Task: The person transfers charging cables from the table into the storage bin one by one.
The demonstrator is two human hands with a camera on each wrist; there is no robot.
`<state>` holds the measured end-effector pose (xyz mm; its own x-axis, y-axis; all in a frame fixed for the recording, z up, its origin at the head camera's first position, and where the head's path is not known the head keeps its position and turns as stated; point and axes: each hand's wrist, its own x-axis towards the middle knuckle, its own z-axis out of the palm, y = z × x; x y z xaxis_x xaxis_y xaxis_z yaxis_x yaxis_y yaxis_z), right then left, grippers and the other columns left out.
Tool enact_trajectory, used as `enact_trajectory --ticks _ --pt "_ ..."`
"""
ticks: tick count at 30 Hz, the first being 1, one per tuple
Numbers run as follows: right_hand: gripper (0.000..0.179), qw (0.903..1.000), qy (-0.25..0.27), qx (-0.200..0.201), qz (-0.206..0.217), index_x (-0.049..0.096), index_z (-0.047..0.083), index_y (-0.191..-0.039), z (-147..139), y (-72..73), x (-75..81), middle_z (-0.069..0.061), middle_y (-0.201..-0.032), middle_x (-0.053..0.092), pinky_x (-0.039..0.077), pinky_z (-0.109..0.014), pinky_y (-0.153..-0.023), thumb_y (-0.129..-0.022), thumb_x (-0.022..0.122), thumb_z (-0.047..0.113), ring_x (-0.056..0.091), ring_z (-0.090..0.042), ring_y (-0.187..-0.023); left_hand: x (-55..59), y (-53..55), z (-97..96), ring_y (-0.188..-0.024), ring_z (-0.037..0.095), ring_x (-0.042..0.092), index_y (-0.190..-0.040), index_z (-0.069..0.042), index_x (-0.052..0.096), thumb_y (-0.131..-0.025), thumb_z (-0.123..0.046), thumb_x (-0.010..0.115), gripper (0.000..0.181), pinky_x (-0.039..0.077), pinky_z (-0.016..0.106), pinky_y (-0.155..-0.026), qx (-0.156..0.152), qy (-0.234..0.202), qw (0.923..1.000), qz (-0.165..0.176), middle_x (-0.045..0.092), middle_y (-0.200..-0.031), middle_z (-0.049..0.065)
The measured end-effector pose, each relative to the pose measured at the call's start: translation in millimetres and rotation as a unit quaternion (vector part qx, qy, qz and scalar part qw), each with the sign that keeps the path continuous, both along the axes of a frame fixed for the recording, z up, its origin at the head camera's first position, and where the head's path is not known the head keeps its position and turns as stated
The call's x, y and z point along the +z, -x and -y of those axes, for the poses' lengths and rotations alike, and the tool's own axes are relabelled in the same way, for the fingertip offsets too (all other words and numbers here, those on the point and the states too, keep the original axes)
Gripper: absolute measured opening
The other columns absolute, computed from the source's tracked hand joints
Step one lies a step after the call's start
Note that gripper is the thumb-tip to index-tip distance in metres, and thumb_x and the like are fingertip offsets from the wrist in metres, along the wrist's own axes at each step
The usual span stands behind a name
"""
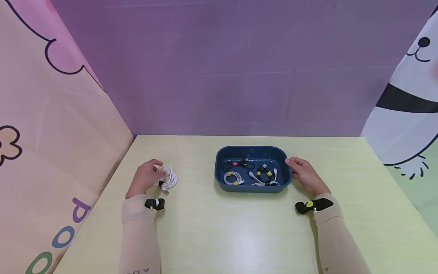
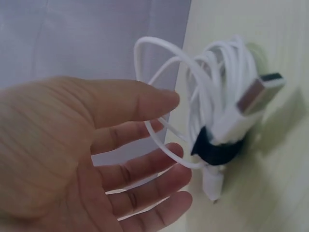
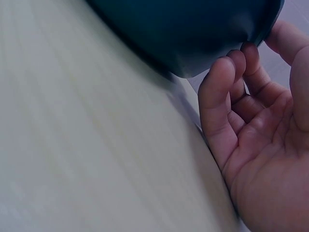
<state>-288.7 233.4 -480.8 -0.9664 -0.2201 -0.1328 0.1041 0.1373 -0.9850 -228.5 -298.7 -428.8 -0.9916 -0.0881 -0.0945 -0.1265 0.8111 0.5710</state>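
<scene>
On the left of the table lies a coiled white USB cable [image 1: 169, 179], bound with a black strap. My left hand [image 1: 147, 177] is at its left side. In the left wrist view a loose loop of the cable [image 2: 212, 87] passes between the thumb and the relaxed fingers [image 2: 157, 159], which stand apart. A dark blue plastic bin [image 1: 253, 188] sits right of centre. My right hand [image 1: 306, 174] grips its right end, thumb at the rim and fingers curled against the outer wall [image 3: 193, 34].
Inside the bin lie several bundled cables: a black one with a red band [image 1: 236, 164], a white coil with yellow ties [image 1: 233, 178], and black and white ones [image 1: 265, 177] at the right. A purple backdrop [image 1: 239, 76] rises behind the table [image 1: 219, 236], with printed cloths at both sides.
</scene>
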Motion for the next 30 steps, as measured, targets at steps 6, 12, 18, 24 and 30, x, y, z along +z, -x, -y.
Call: enact_trajectory --ticks 6,12,18,24,30 --pt "0.024 1.0000 0.002 0.000 -0.001 0.064 0.017 -0.097 1 -0.1 0.3 0.010 -0.085 0.055 0.055 -0.019 -0.074 -0.105 0.057 0.038 0.057 -0.006 -0.080 -3.1 -1.5 -0.3 -0.088 0.029 0.056 -0.133 0.002 0.058 -0.094 -0.022 0.065 0.046 0.042 0.033 -0.069 0.000 0.005 0.9998 0.020 0.062 -0.106 0.020" --pt "0.025 1.0000 -0.003 -0.004 -0.002 0.064 0.016 -0.096 2 0.5 0.0 0.009 -0.085 0.054 0.055 -0.019 -0.075 -0.104 0.058 0.039 0.056 -0.006 -0.081 -5.8 -1.7 0.9 -0.087 0.031 0.058 -0.130 0.003 0.059 -0.091 -0.022 0.067 0.047 0.043 0.034 -0.067 0.006 0.007 0.9997 0.022 0.064 -0.105 0.022" --pt "0.029 0.9999 -0.010 -0.004 -0.004 0.063 0.012 -0.098 2 -1.0 1.0 0.008 -0.087 0.054 0.054 -0.019 -0.075 -0.104 0.058 0.040 0.056 -0.007 -0.082 -6.8 -2.0 1.8 -0.089 0.032 0.059 -0.128 0.002 0.060 -0.086 -0.020 0.069 0.048 0.043 0.033 -0.068 0.015 0.009 0.9995 0.025 0.065 -0.108 0.022" --pt "0.028 1.0000 -0.003 -0.001 -0.001 0.062 0.014 -0.096 0 -1.2 1.4 0.009 -0.086 0.053 0.053 -0.018 -0.075 -0.104 0.057 0.040 0.055 -0.007 -0.082 -8.6 0.0 2.2 -0.089 0.032 0.058 -0.126 0.003 0.061 -0.086 -0.019 0.069 0.046 0.042 0.034 -0.069 0.019 0.014 0.9994 0.026 0.065 -0.105 0.021" --pt "0.026 1.0000 0.000 0.001 0.000 0.063 0.014 -0.097 0 -1.5 2.2 0.010 -0.085 0.053 0.053 -0.019 -0.074 -0.105 0.057 0.038 0.055 -0.006 -0.081 -12.3 2.9 1.8 -0.081 0.028 0.055 -0.121 0.003 0.064 -0.086 -0.017 0.068 0.041 0.040 0.032 -0.064 0.025 0.020 0.9992 0.023 0.064 -0.097 0.018"
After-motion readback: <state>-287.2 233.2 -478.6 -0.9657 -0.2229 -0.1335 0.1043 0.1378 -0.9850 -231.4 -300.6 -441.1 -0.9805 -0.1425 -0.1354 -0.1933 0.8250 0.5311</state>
